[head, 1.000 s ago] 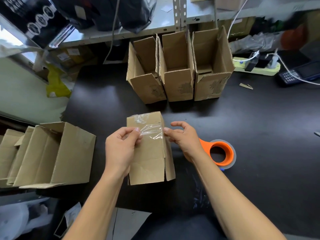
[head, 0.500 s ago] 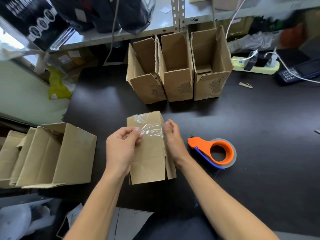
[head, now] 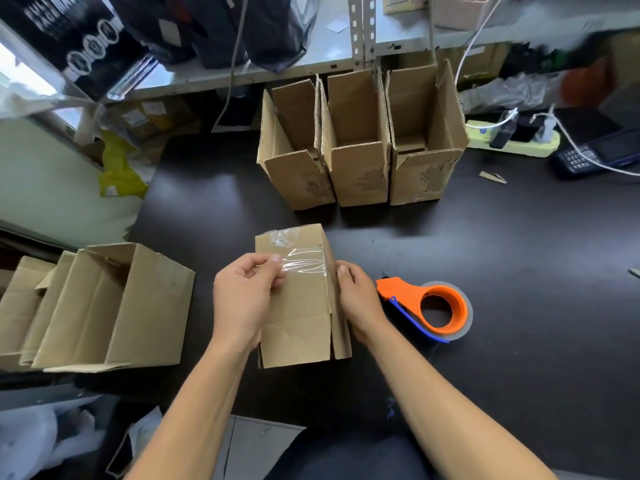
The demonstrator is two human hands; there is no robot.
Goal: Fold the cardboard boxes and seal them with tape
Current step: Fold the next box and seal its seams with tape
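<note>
At the tabletop's (head: 519, 271) centre, a cardboard box (head: 298, 323) is steadied for sealing: tape (head: 304, 265) is pinched against its top by the left hand (head: 242, 299), while the right hand (head: 356, 299), fingers straight, is pressed against its side. The tape dispenser (head: 429, 310) is parked at three o'clock.

Single head-worn view, facing forward and down.
We look from above and close onto the dark table (head: 519, 271), with both forearms entering from the lower edge; the wide-angle lens reaches the shelf (head: 346, 46) at the far side. We have no second view.
</note>
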